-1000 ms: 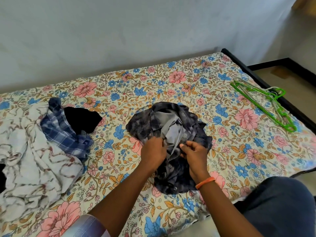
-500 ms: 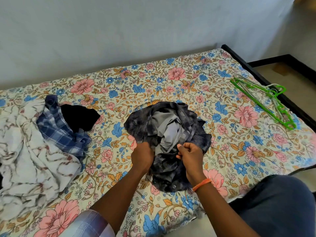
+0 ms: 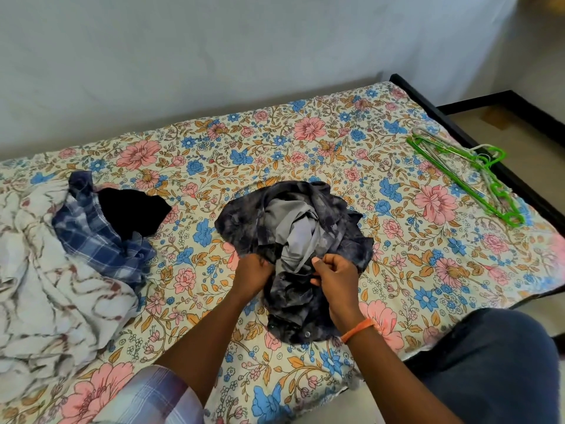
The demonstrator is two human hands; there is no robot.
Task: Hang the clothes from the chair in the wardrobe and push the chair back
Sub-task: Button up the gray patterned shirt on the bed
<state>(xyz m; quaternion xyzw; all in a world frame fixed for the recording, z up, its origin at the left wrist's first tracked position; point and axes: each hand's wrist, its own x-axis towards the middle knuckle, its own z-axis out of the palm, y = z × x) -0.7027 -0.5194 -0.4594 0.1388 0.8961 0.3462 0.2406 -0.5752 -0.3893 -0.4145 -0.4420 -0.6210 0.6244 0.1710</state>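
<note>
A crumpled dark grey mottled shirt (image 3: 336, 215) with a pale grey inside lies in the middle of the flowered bed sheet (image 3: 275, 142). My left hand (image 3: 253, 272) grips its near left edge, fingers curled into the cloth. My right hand (image 3: 334, 275), with an orange band at the wrist, pinches a fold of the same shirt just to the right. A blue checked shirt (image 3: 97, 237) and a black garment (image 3: 131, 209) lie to the left. Green and white hangers (image 3: 464, 175) rest at the bed's far right edge. No chair or wardrobe is in view.
A white marbled cloth (image 3: 39, 289) is bunched on the bed's left side. The black bed frame (image 3: 477, 145) runs along the right, with bare floor beyond it. A grey wall stands behind the bed. My knee in dark trousers (image 3: 495, 368) is at the lower right.
Both hands have drawn slightly toward me with the shirt's near edge, and the left hand has shifted left, spreading the cloth a little.
</note>
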